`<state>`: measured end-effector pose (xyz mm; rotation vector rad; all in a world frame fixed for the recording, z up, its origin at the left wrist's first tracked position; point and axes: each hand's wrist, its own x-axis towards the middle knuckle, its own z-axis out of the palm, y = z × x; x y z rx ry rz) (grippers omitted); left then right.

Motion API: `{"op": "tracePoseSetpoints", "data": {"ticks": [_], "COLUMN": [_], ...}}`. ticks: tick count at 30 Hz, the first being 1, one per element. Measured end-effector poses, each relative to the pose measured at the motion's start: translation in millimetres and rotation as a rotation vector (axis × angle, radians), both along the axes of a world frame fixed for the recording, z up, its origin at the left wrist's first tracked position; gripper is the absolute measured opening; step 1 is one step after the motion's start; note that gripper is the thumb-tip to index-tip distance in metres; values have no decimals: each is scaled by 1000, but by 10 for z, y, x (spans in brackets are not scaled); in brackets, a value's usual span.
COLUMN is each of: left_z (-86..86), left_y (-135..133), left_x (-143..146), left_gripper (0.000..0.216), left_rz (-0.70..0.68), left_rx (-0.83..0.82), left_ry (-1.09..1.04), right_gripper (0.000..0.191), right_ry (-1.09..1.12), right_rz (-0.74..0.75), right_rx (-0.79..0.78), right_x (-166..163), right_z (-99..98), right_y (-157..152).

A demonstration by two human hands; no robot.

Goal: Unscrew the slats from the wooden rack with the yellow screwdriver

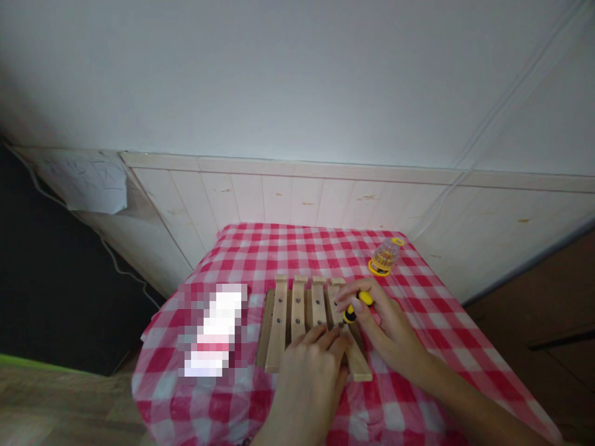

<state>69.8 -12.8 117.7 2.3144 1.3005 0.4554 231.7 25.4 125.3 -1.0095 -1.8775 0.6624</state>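
Several pale wooden slats (276, 337), each with a small block at its far end, lie side by side across a darker board (263, 334). Dark screw heads show on them. My left hand (316, 356) rests palm down over the middle and right slats, its fingers extended onto the wood and its thumb partly hidden. My right hand (385, 322) is closed around a yellow-and-black screwdriver (366, 298). The screwdriver's tip points down at a screw (343, 324) in the rightmost slat (357, 362), close to my left fingertips. That slat sits at an angle to the others.
A clear bit case (387, 255) with yellow ends lies behind my right hand. A blurred-out flat object (216, 331) is at left. All rest on a red-and-white checked tablecloth (204, 402). A panelled wall (279, 198) borders the table's far side.
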Motion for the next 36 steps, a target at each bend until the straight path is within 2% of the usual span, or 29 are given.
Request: {"op": "tracePoseSetpoints", "data": {"ticks": [4,6,8,12,16,21,27,32,36], "left_z": [19,33,39,21,11,44,40,5,-13], "left_y": [3,3,4,6,7,2,7,4,7], "left_x": [0,0,-1,-2,6,7,9,1,-4], "left_gripper": [45,45,44,42,41,42,42,45,43], "left_rz": [-4,-5,-4,-2,0,0,-4,-6,-9], "left_rx": [-1,-14,-25,5,2,-31,-31,-32,1], "left_ry": [-7,-5,2,-5,-3,9,12,7,-1], "right_gripper": [19,19,17,29,40,28,6,22,34], "right_ry": [208,227,165,-44,-108,-208,-98,-127,-166], "right_rz": [25,40,38,-35,-80,-57,-116,-102,-68], "right_rx": [-175,-205,-158,68,202,323,390,340,357], "right_x": [12,35,61,93,98,102,80,107,139], "right_z": [9,29,52,51,9,24,98,160,122], "right_y": [31,43,46,31,12,7,40,52,21]}}
